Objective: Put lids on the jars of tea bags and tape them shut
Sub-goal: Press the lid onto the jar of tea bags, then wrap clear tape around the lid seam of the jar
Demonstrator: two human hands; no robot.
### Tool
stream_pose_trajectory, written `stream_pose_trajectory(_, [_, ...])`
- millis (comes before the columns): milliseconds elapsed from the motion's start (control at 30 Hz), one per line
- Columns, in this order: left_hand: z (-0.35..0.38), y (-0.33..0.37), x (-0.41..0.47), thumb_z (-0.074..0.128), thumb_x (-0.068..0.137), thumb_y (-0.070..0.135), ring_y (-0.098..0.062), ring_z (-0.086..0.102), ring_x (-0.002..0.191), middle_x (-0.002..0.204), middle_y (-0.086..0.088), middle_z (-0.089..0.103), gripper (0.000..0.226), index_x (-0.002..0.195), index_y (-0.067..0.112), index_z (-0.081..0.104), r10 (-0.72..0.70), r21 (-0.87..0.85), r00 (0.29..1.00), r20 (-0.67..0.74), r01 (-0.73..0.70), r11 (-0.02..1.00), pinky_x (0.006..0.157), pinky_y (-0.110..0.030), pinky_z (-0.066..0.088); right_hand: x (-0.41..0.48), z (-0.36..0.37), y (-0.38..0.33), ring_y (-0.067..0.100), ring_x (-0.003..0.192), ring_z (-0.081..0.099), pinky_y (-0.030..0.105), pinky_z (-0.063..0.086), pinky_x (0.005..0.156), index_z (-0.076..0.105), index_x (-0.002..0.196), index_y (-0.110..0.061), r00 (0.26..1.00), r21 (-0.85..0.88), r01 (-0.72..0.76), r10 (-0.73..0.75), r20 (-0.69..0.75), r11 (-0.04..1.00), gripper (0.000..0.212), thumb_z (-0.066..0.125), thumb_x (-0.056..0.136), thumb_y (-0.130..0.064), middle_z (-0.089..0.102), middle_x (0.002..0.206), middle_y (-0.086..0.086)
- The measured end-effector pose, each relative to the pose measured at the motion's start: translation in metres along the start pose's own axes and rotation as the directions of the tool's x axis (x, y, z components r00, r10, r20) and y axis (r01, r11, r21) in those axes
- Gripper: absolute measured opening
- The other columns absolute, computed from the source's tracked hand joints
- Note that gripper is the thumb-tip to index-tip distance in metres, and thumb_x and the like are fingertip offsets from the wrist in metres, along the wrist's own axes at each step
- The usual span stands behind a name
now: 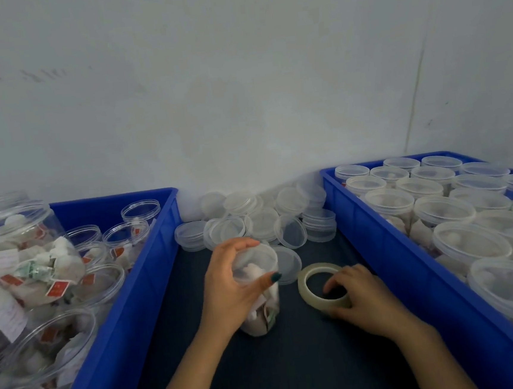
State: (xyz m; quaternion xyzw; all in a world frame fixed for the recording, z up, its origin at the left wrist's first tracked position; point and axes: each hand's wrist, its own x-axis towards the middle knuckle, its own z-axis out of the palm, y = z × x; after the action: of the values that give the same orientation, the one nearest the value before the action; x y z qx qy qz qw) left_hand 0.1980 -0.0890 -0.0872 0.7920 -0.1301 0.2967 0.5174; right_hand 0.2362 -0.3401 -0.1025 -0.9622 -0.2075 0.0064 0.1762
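In the head view, at lower centre of the frame, the left hand closes its grip round the lidded top of a jar of tea bags standing upright on the dark desk. Just right of it, the right hand grips the near edge of a tape roll lying flat. Loose lids pile behind them, between the left bin and the right bin, 2 blue bins of jars.

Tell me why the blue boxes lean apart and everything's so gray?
Head view: the wide-angle lens splays the left crate and right crate outward; light is dim and flat, without hard shadows; the jar in the left hand looks slightly blurred.
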Motion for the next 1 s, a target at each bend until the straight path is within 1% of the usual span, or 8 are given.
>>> stream_pose_trajectory(133, [0.008, 0.002, 0.002, 0.049, 0.075, 0.087, -0.004, 0.052, 0.124, 0.129, 0.01, 0.055, 0.075, 0.125, 0.032, 0.058, -0.001, 0.03, 1.0, 0.006, 0.001, 1.0, 0.1, -0.011, 0.039, 0.001, 0.004, -0.005, -0.006, 0.105, 0.052, 0.031, 0.035, 0.115, 0.052, 0.094, -0.044, 0.994, 0.022, 0.09, -0.088, -0.058, 0.996, 0.012, 0.061, 0.096, -0.036, 0.058, 0.1, -0.022])
stream_pose_trajectory(267, [0.007, -0.002, -0.01, 0.034, 0.094, 0.073, -0.008, 0.045, 0.135, 0.144, 0.012, 0.046, 0.064, 0.142, 0.033, 0.046, 0.046, 0.101, 0.999, -0.021, -0.044, 0.994, 0.107, -0.021, 0.04, -0.003, 0.002, -0.011, 0.01, 0.073, 0.06, 0.042, 0.054, 0.071, 0.054, 0.096, -0.041, 0.966, 0.508, 0.172, -0.044, -0.255, 0.844, 0.013, 0.045, 0.102, -0.047, 0.064, 0.085, -0.005])
stream_pose_trajectory(400, [0.001, 0.004, -0.014, 0.041, 0.103, 0.046, -0.008, 0.041, 0.14, 0.148, 0.007, 0.046, 0.05, 0.144, 0.019, 0.05, 0.214, 0.318, 0.974, -0.072, -0.181, 0.931, 0.114, -0.026, 0.035, -0.005, 0.001, -0.026, 0.014, 0.071, 0.05, 0.036, 0.042, 0.069, 0.063, 0.092, -0.036, 0.909, 0.718, 0.335, -0.009, -0.417, 0.61, 0.019, 0.045, 0.095, -0.037, 0.057, 0.079, -0.005])
stream_pose_trajectory(600, [0.016, 0.019, -0.023, 0.051, 0.097, 0.029, -0.006, 0.035, 0.143, 0.149, 0.004, 0.048, 0.053, 0.148, 0.017, 0.047, 0.338, 0.509, 0.936, 0.098, -0.34, 0.791, 0.122, -0.023, 0.02, -0.008, 0.008, -0.042, 0.026, 0.073, 0.053, 0.05, 0.044, 0.067, 0.063, 0.11, -0.026, 0.848, 0.609, 0.457, -0.111, -0.518, 0.648, 0.029, 0.043, 0.097, -0.042, 0.058, 0.084, 0.004])
stream_pose_trajectory(667, [0.021, 0.021, -0.025, 0.051, 0.098, 0.029, -0.01, 0.04, 0.142, 0.149, 0.002, 0.05, 0.052, 0.148, 0.014, 0.048, 0.35, 0.515, 0.927, 0.133, -0.367, 0.775, 0.121, -0.033, 0.029, -0.008, 0.01, -0.044, 0.024, 0.077, 0.056, 0.049, 0.047, 0.068, 0.062, 0.116, -0.025, 0.821, 0.549, 0.478, -0.126, -0.558, 0.685, 0.028, 0.042, 0.098, -0.034, 0.06, 0.088, 0.001])
stream_pose_trajectory(767, [0.026, 0.023, -0.027, 0.051, 0.099, 0.027, -0.014, 0.046, 0.137, 0.145, 0.0, 0.053, 0.048, 0.145, 0.011, 0.052, 0.365, 0.5, 0.922, 0.128, -0.378, 0.78, 0.112, -0.043, 0.041, -0.009, 0.013, -0.048, 0.022, 0.088, 0.06, 0.039, 0.049, 0.073, 0.057, 0.122, -0.035, 0.788, 0.47, 0.49, -0.144, -0.598, 0.734, 0.027, 0.041, 0.1, -0.033, 0.061, 0.1, -0.006])
stream_pose_trajectory(900, [0.028, 0.028, -0.03, 0.053, 0.098, 0.028, -0.012, 0.051, 0.132, 0.14, 0.001, 0.058, 0.045, 0.14, 0.012, 0.058, 0.374, 0.478, 0.924, 0.076, -0.363, 0.8, 0.109, -0.038, 0.044, -0.011, 0.013, -0.052, 0.012, 0.094, 0.057, 0.025, 0.044, 0.08, 0.046, 0.124, -0.048, 0.764, 0.319, 0.468, -0.196, -0.615, 0.824, 0.027, 0.039, 0.101, -0.036, 0.055, 0.105, -0.021])
stream_pose_trajectory(1000, [0.026, 0.031, -0.029, 0.059, 0.093, 0.032, -0.005, 0.056, 0.12, 0.124, 0.011, 0.064, 0.034, 0.124, 0.02, 0.068, 0.311, 0.343, 0.947, -0.078, -0.268, 0.9, 0.101, -0.034, 0.048, -0.012, 0.013, -0.051, 0.001, 0.092, 0.051, 0.015, 0.035, 0.08, 0.049, 0.124, -0.037, 0.728, 0.15, 0.454, -0.269, -0.63, 0.878, 0.026, 0.042, 0.099, -0.032, 0.05, 0.103, -0.026])
